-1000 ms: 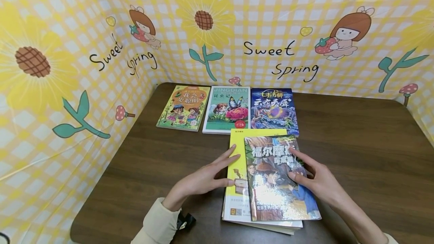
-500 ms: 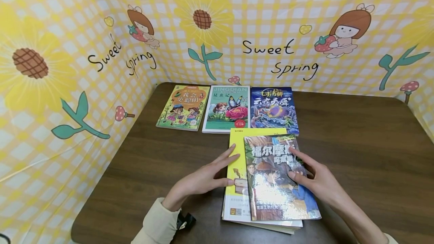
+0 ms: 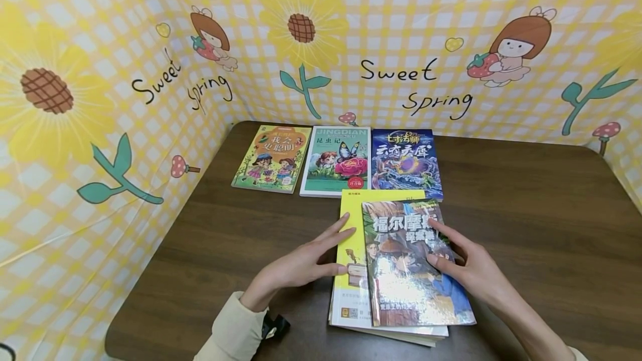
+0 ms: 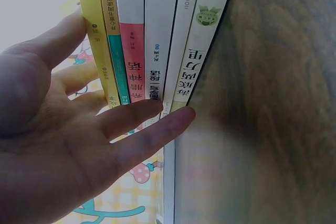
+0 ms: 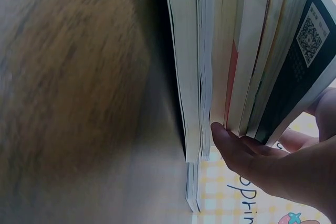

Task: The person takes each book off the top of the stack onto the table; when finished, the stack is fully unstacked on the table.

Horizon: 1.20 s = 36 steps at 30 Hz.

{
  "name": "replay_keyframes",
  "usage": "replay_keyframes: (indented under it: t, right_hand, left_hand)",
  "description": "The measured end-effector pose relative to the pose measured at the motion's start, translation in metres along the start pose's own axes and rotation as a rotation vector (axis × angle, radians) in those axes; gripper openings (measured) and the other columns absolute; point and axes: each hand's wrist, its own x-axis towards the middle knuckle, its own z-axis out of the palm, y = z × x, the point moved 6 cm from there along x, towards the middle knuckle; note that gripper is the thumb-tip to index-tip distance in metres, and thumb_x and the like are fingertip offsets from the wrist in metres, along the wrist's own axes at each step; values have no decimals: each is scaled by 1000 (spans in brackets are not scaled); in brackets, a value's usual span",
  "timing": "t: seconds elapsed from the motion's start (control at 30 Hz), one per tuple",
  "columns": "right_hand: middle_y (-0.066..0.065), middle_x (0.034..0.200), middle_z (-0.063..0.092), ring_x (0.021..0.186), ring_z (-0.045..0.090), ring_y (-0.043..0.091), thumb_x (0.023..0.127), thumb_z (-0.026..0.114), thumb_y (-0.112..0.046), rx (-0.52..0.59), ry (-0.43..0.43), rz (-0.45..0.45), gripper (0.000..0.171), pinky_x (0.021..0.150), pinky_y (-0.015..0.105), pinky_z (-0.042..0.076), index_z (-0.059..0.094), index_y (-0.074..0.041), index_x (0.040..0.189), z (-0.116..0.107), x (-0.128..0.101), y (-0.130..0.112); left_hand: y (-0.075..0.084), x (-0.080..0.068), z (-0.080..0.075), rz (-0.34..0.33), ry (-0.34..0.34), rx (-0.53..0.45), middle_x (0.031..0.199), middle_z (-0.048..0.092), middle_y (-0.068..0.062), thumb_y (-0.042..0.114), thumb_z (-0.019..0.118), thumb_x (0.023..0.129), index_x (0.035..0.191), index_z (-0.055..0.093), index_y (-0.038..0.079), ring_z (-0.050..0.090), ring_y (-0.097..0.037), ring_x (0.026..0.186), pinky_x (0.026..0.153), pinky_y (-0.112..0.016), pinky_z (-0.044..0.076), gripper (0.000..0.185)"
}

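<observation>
Dark brown wood-grain bench (image 3: 526, 227), enclosed at back and left by a yellow-and-white checked backdrop (image 3: 80, 194) printed with sunflowers and "Sweet Spring".

Row of three paperbacks lies flat along the bench's far edge, toward its far left corner, covers up and edges nearly touching: green-and-yellow children's book (image 3: 271, 157), white-bordered book with butterfly and rose cover (image 3: 335, 161), dark blue fantasy book (image 3: 405, 163). Judgement: set side by side so that each cover reads at a glance.

Stack of paperback books (image 3: 351, 316) sits at the middle of the near edge, just in front of the row. Uppermost is the glossy detective-cover book (image 3: 408, 277), lying skewed toward the right over the yellow-cover book (image 3: 351, 222) beneath. The left wrist view shows several spines (image 4: 152, 40) packed side by side; the right wrist view shows the page edges (image 5: 236, 51).

Left hand (image 3: 301, 263): fingers straight and spread, tips resting against the stack's left edge at the yellow cover; nothing gripped. Judgement: it braces the pile so the lower books do not slide.

Right hand (image 3: 461, 266): fingers rest relaxed on the glossy cover near its right edge, and the thumb (image 5: 223, 135) lies against the page edges of the stack. Loose contact, no closed grasp visible. Judgement: placed to separate the top book from the pile.
</observation>
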Motion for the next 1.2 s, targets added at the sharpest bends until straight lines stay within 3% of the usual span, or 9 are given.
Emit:
replay_keyframes:
  t: [1.2]
  right_hand:
    - [25,150,33,134,32,48,93,65,-33,34,1,-11,64,101,62,34,38,-24,149,1,0,2]
  left_hand:
    - [-1,0,0,-2,0,-5,159,-7,16,36,57,97,154,20,31,9,-19,146,112,-48,27,68]
